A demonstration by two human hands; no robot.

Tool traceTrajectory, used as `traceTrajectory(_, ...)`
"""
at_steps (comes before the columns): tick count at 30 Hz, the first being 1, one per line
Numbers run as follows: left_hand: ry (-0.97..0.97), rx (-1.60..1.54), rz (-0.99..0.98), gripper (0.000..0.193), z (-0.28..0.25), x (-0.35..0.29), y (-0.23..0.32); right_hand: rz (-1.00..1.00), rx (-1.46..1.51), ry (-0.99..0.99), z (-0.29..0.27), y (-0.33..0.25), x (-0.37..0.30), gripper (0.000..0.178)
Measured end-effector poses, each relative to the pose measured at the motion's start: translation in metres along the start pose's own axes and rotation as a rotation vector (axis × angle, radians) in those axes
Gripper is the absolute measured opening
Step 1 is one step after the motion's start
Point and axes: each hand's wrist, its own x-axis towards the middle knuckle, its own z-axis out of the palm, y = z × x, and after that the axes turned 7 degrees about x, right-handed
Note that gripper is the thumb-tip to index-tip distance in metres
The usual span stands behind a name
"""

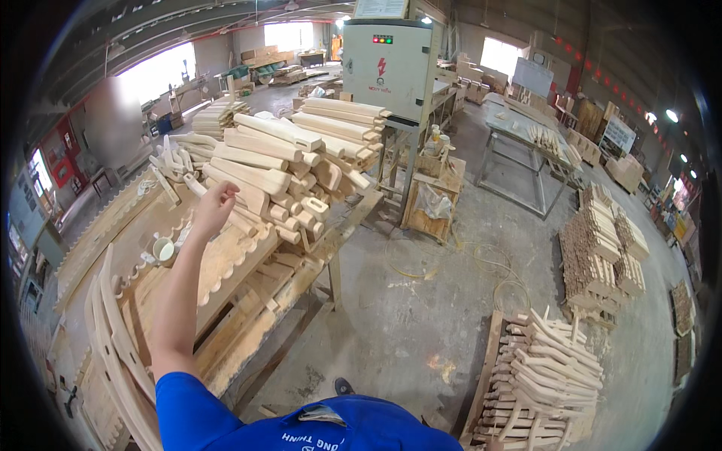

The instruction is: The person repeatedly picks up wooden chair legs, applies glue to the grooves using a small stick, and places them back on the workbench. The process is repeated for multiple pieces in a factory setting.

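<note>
My left hand (216,204) is over the near left side of a pile of pale wooden furniture legs (259,154) on a workbench. Its fingers are curled inward, close to the pieces. Whatever lies in them, if anything, is hidden. Rounded and slotted ends of the legs face right. A white cup (163,249) stands on the bench left of my forearm. Of my right hand (493,445), only a small skin-coloured patch seems to show at the lower edge, so its fingers cannot be made out.
Long curved wooden parts (113,353) lean along the bench's near left. A grey electrical cabinet (387,71) rises behind the pile. Low stacks of wooden pieces (545,368) lie on the floor at right, with more stacks (598,244) beyond. A metal-framed table (526,135) stands farther back.
</note>
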Motion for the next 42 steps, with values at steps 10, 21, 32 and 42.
traceTrajectory(10, 0.012, 0.81, 0.168, 0.042, 0.06, 0.176, -0.059, -0.279, -0.095, -0.255, 0.107, -0.071, -0.058, 0.024)
traceTrajectory(21, -0.195, 0.74, 0.356, 0.051, 0.106, 0.275, -0.066, -0.515, -0.387, -0.258, 0.194, -0.265, 0.02, 0.029)
traceTrajectory(32, -0.287, 0.765, 0.269, 0.041, 0.12, 0.32, -0.067, -0.877, -0.489, -0.574, 0.361, -0.533, 0.023, 0.026)
traceTrajectory(42, -0.101, 1.1, -0.007, 0.061, -0.04, 0.189, -0.094, -1.071, -0.578, -0.688, 0.443, -0.596, -0.004, 0.024)
